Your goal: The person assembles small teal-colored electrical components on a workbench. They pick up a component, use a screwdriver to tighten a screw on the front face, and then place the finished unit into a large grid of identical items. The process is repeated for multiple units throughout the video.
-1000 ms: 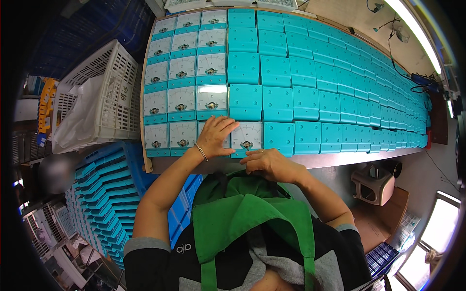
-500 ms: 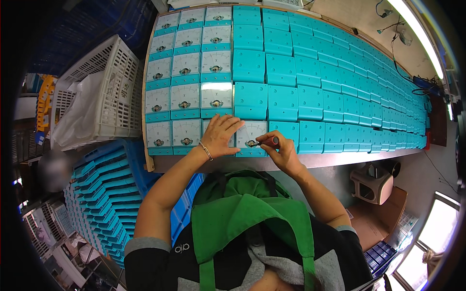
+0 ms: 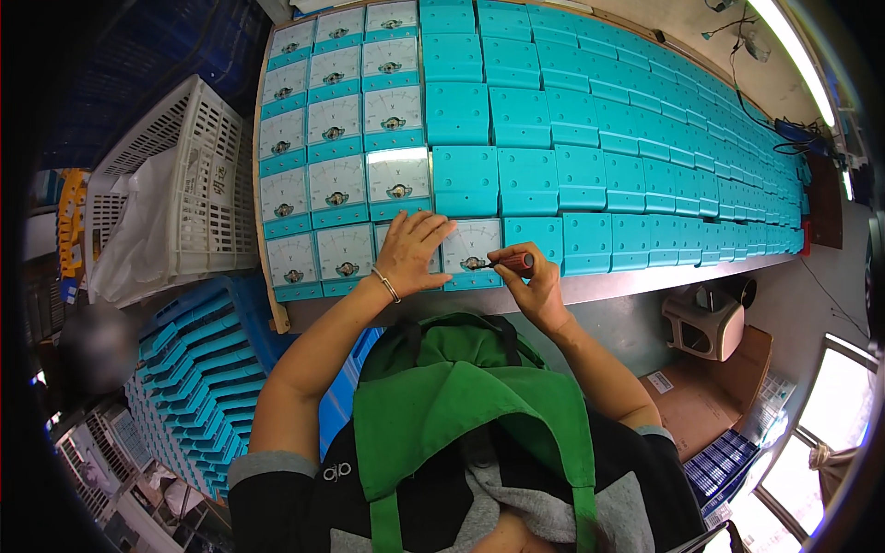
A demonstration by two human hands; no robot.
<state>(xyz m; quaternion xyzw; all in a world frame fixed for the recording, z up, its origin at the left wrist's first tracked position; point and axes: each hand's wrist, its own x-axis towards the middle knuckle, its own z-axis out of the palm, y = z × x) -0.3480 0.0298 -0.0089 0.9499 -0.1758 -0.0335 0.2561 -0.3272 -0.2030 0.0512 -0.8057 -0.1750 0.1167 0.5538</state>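
Note:
My right hand (image 3: 536, 288) pinches a screwdriver with a red handle (image 3: 519, 264). Its thin shaft points left, and the tip meets the lower middle of a panel meter (image 3: 473, 240) with a white dial and turquoise base. Beside that meter, my left hand (image 3: 413, 253) rests with fingers stretched and thumb apart, covering most of the neighbouring meter and touching the left edge of the one being worked on. Further left in the front row lies another white-dialled meter (image 3: 346, 247), its small metal movement showing.
Rows of turquoise covers (image 3: 527, 175) fill the bench's right part; open-faced meters stand at its left. A white plastic crate (image 3: 221, 175) is left of the bench, above stacked turquoise parts (image 3: 198, 387). A beige stool (image 3: 705, 323) and a cardboard box (image 3: 701, 405) sit at lower right.
The whole view has shifted slightly, moving the bench a little left and up. Both hands keep their places at the same meter, with the screwdriver tip still on it.

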